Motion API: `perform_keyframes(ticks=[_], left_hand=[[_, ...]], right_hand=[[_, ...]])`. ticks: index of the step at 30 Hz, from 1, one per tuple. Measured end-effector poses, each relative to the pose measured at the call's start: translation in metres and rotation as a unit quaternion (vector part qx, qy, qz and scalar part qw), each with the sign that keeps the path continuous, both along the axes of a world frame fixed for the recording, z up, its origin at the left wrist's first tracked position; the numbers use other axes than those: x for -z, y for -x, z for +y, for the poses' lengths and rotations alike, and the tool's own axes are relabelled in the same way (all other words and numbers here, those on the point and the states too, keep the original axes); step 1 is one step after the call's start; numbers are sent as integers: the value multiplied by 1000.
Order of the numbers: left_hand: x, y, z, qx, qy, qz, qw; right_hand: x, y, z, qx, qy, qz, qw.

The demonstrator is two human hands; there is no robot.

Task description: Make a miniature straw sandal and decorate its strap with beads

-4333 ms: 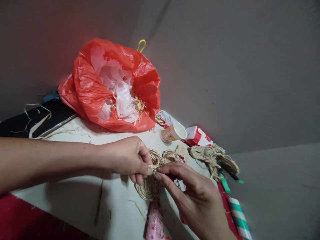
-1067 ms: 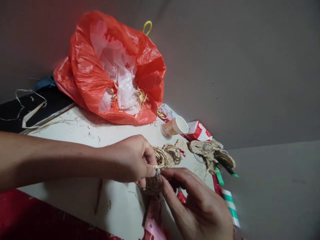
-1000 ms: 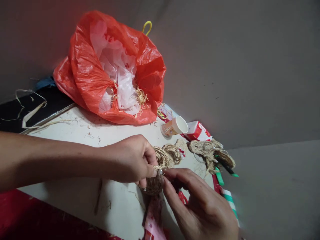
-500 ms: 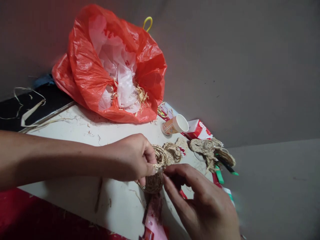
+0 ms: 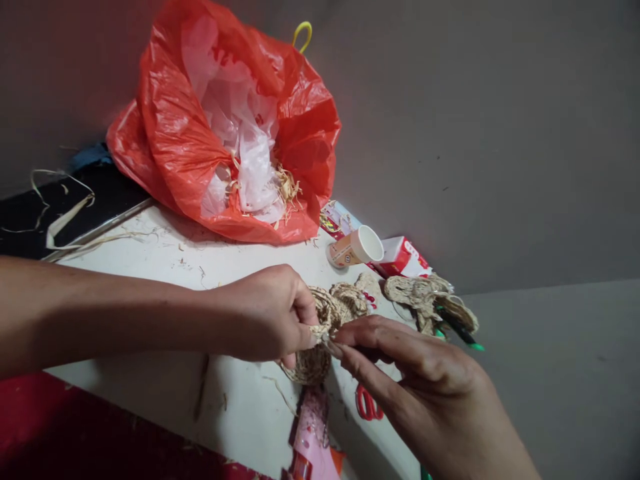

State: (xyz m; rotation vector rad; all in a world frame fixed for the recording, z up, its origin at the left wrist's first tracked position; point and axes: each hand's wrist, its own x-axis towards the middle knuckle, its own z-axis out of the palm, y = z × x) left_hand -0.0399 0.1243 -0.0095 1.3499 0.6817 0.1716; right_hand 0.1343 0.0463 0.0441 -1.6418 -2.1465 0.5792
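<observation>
My left hand [image 5: 265,317] is closed around a coiled, woven straw piece [image 5: 320,333] held just above the white table [image 5: 150,267]. My right hand [image 5: 425,380] meets it from the right, thumb and forefinger pinched at the piece's edge, on something too small to make out. More woven straw loops [image 5: 350,297] lie just behind the held piece. Red scissor handles [image 5: 367,403] lie on the table under my right hand.
A red plastic bag [image 5: 185,133] with white plastic and straw scraps stands at the back. A tipped paper cup [image 5: 357,247], a red-and-white carton [image 5: 405,257], another straw bundle [image 5: 430,300] with green pens, and a pink packet [image 5: 313,440] lie around.
My right hand has shifted up and stretched its fingers more across the straw piece, uncovering the red scissor handles. My left hand keeps its grip. The view drifted slightly.
</observation>
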Motion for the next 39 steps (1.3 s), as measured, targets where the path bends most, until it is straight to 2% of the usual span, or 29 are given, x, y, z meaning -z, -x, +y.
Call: perform_keyframes(ticks=[6, 9, 15, 22, 32, 39], left_hand=[[-1, 0, 0, -4, -9, -2, 1000], [-2, 0, -1, -6, -12, -4, 1000], [-1, 0, -3, -11, -7, -1, 1000], [0, 1, -4, -11, 3, -2, 1000], [2, 1, -5, -19, -18, 12, 1000], [12, -2, -3, -19, -14, -7, 1000]], right_hand=[[6, 4, 0, 116, 85, 39, 989], [12, 2, -3, 137, 84, 71, 984], [16, 1, -9, 130, 48, 94, 986], [12, 0, -4, 112, 89, 90, 986], [7, 7, -5, 17, 7, -24, 1000], [7, 8, -7, -11, -36, -37, 999]])
